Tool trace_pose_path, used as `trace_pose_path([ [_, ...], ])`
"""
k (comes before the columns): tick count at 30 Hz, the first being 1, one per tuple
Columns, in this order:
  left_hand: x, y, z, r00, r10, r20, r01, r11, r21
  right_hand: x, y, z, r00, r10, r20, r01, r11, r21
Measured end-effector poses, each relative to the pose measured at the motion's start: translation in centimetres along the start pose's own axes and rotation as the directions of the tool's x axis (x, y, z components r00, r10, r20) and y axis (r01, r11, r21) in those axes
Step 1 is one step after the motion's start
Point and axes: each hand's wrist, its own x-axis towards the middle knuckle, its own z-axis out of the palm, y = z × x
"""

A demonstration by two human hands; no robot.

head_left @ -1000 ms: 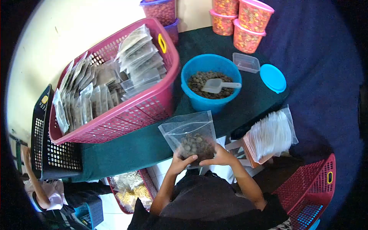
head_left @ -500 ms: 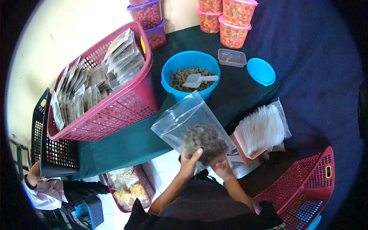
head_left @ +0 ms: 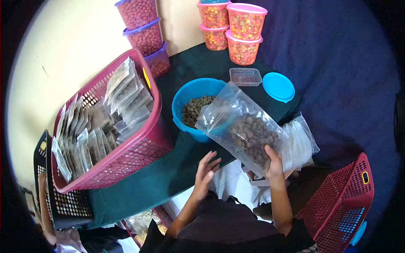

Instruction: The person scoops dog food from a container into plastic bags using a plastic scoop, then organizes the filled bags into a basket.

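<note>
A clear plastic bag [head_left: 252, 134], part filled with dark brown round pieces, is in my right hand [head_left: 274, 163]. The thumb presses on the front near the bag's lower right corner, and the bag's upper end tilts to the left. Apart from it, my left hand [head_left: 206, 172] hovers at the table's front edge, fingers spread and holding nothing. Behind the bag stands a blue tub [head_left: 179, 101] of similar dark pieces [head_left: 195, 108]. The bag covers the tub's right part, and most of the white scoop there is hidden.
A maroon basket [head_left: 126, 166] full of filled bags stands left on the green-covered table [head_left: 126, 198]. Behind are candy tubs [head_left: 244, 31], a clear tray [head_left: 245, 77] and a blue lid [head_left: 278, 87]. Empty bags [head_left: 297, 143] stand right. Another person's arm [head_left: 45, 206] shows lower left.
My left hand has let go of the bag and opened. My right hand has lifted the bag up and to the right. The view has shifted, and the other person's arm is raised more.
</note>
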Motion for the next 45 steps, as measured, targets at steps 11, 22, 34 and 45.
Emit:
trace_pose_path([
  [11, 3.1, 1.1, -5.9, 0.997, -0.029, -0.076, 0.033, 0.998, 0.048, 4.9, -0.6, 3.7, 0.997, 0.005, -0.072, -0.025, 0.959, -0.283],
  [22, 5.1, 1.1, -8.3, 0.994, -0.103, -0.021, 0.103, 0.994, 0.032, 4.7, 0.0, 5.5, 0.979, -0.045, -0.198, -0.02, 0.949, -0.314],
  [34, 6.4, 0.8, -8.5, 0.997, -0.069, 0.031, 0.067, 0.996, 0.06, 4.9, -0.9, 4.2, 0.984, -0.042, -0.171, -0.042, 0.888, -0.458],
  [45, 7.2, 3.4, -3.7, 0.953, -0.126, 0.274, 0.116, 0.992, 0.052, 8.4, -1.8, 2.7, 0.993, 0.12, 0.008, -0.119, 0.991, -0.055],
])
